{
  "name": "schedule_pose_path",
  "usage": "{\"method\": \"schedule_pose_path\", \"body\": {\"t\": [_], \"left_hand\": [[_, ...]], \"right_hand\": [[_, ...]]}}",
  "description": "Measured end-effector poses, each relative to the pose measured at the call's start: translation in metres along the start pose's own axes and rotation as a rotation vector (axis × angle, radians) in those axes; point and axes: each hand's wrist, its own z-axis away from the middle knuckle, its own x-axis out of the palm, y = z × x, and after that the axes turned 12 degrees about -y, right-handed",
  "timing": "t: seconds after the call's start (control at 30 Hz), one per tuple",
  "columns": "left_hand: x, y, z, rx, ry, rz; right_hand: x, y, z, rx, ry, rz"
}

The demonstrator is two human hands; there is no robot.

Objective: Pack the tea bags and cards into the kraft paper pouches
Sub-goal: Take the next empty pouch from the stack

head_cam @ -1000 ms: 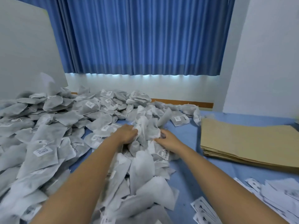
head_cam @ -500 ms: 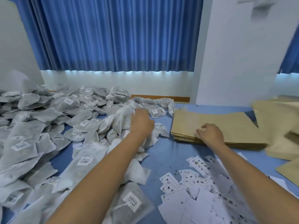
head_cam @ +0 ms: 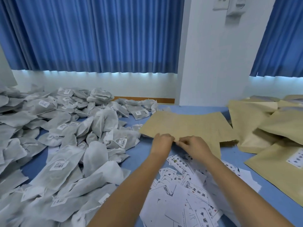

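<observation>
A flat kraft paper pouch [head_cam: 185,123] is lifted off its stack at the table's middle. My left hand [head_cam: 162,142] and my right hand [head_cam: 191,145] both pinch its near edge, close together. A big heap of white tea bags [head_cam: 68,145] with barcode labels covers the table's left half. Printed white cards [head_cam: 183,190] lie scattered under and between my forearms. The rest of the pouch stack [head_cam: 228,142] shows only at its right corner under the lifted pouch.
Filled or loose kraft pouches [head_cam: 268,128] pile up at the right, one with a white label [head_cam: 296,158]. The blue table surface [head_cam: 141,153] shows between the piles. Blue curtains [head_cam: 91,33] and a white pillar [head_cam: 213,51] stand behind the table.
My left hand left the tea bag heap and came right to the pouch. My right hand moved from the stack's edge to pinch the pouch, now lifted. The view swung right.
</observation>
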Motion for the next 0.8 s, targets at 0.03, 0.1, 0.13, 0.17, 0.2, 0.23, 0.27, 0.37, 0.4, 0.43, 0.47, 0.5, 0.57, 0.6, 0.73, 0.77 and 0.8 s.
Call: {"method": "schedule_pose_path", "body": {"t": [0.03, 0.1, 0.13, 0.17, 0.2, 0.23, 0.27, 0.37, 0.4, 0.43, 0.47, 0.5, 0.57, 0.6, 0.73, 0.77, 0.8], "left_hand": [[-0.004, -0.005, 0.002, -0.008, 0.047, 0.09], [-0.011, -0.016, 0.009, 0.0, 0.144, 0.298], [-0.013, -0.022, 0.014, 0.006, 0.189, 0.4], [-0.014, -0.027, 0.019, -0.003, 0.23, 0.47], [-0.015, -0.032, 0.023, -0.028, 0.264, 0.514], [-0.014, -0.036, 0.026, -0.057, 0.295, 0.557], [-0.012, -0.038, 0.027, -0.078, 0.326, 0.613], [-0.009, -0.041, 0.029, -0.067, 0.342, 0.739], [-0.009, -0.043, 0.028, -0.038, 0.31, 0.749], [-0.01, -0.044, 0.029, -0.009, 0.275, 0.735], [-0.011, -0.044, 0.03, 0.001, 0.256, 0.707], [-0.012, -0.042, 0.032, -0.019, 0.264, 0.693], [-0.011, -0.026, 0.044, -0.052, 0.366, 0.704], [-0.007, -0.014, 0.051, 0.017, 0.379, 0.684], [0.004, 0.036, 0.059, 0.33, 0.117, 0.59], [0.002, 0.038, 0.057, 0.311, 0.073, 0.635], [0.0, 0.036, 0.054, 0.303, 0.057, 0.668]], "right_hand": [[-0.003, 0.002, 0.005, 0.046, 0.06, -0.104], [-0.008, 0.006, 0.013, 0.209, 0.244, -0.345], [-0.011, 0.007, 0.018, 0.307, 0.298, -0.517], [-0.011, 0.007, 0.024, 0.39, 0.315, -0.72], [-0.01, 0.009, 0.028, 0.453, 0.337, -0.904], [-0.011, 0.01, 0.032, 0.503, 0.38, -1.025], [-0.011, 0.013, 0.036, 0.543, 0.445, -1.08], [-0.009, 0.011, 0.05, 0.55, 0.44, -1.292], [-0.005, 0.009, 0.053, 0.5, 0.348, -1.395], [0.0, 0.007, 0.055, 0.463, 0.264, -1.475], [0.004, 0.006, 0.056, 0.438, 0.224, -1.501], [0.007, 0.005, 0.056, 0.428, 0.238, -1.484], [0.011, 0.006, 0.055, 0.397, 0.331, -1.429], [0.013, 0.003, 0.056, 0.358, 0.339, -1.434], [0.016, -0.014, 0.06, 0.225, 0.12, -1.627], [0.014, -0.014, 0.062, 0.185, 0.055, -1.675], [0.012, -0.014, 0.063, 0.137, -0.017, -1.712]]}}
